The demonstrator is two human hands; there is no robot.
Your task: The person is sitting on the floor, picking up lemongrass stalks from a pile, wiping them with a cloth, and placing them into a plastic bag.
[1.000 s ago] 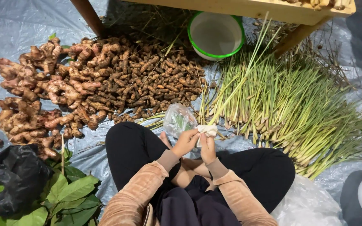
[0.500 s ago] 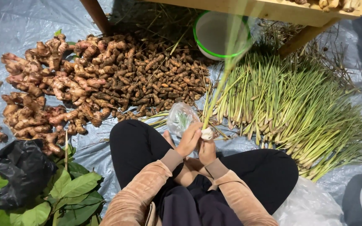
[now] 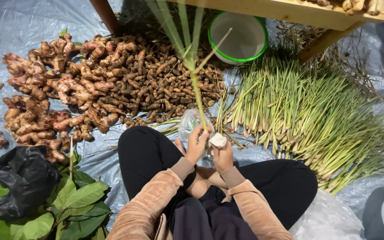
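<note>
The long green lemongrass stalk (image 3: 195,84), half a second before slanted toward the round white green-rimmed bowl (image 3: 238,38), stood upright over the grey plastic sheet (image 3: 5,26). The left hand (image 3: 197,144) pinched its base with closed fingers; the right hand (image 3: 222,153) curled around its pale butt end, so trimming seemed under way.

A pale green lemongrass stalk (image 3: 195,84) is seen, a white bowl (image 3: 238,38) (green-rimmed), a black bag (image 3: 21,180), brown-orange roots (image 3: 72,89), and grey sheeting (image 3: 5,26).
</note>
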